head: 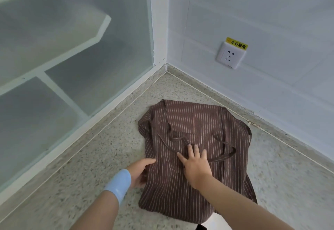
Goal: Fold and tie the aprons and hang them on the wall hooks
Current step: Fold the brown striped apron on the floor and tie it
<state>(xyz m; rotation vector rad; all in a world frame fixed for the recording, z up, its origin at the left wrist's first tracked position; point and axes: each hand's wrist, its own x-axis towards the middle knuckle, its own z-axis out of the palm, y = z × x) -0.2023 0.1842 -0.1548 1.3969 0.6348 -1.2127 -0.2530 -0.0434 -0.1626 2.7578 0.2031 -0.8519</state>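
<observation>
Speckled terrazzo floor [108,150] – brown striped apron [189,121] lying folded flat on it, near wall corner.

Matt striped cloth apron [195,121]; speckled stone-like floor [108,148]; frosted glass panel [72,31]; glossy plastic socket [230,55].

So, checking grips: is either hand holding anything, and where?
The left hand grips the brown striped cloth apron by its left edge; the right hand only presses flat on it.
</observation>
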